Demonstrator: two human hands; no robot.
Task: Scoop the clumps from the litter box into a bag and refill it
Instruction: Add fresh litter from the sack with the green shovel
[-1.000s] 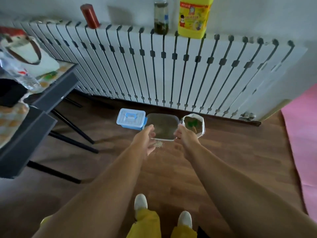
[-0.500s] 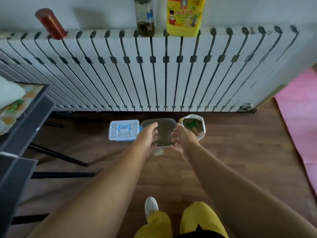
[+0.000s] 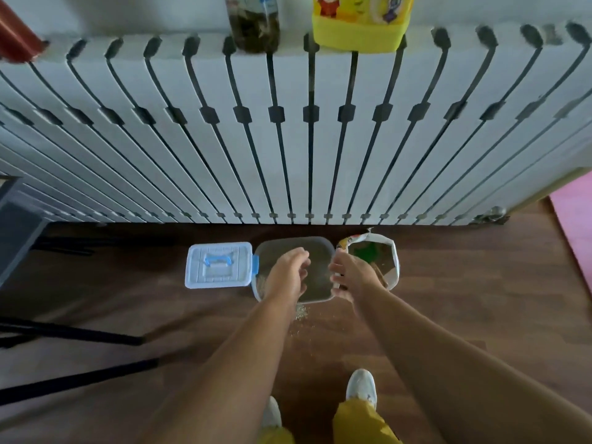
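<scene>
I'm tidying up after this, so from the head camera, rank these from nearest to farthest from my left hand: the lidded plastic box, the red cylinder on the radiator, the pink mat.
From the left hand:
1. Lidded plastic box, on the floor just to its left.
2. Pink mat, on the floor at the far right edge.
3. Red cylinder, on the radiator top, far upper left.
</scene>
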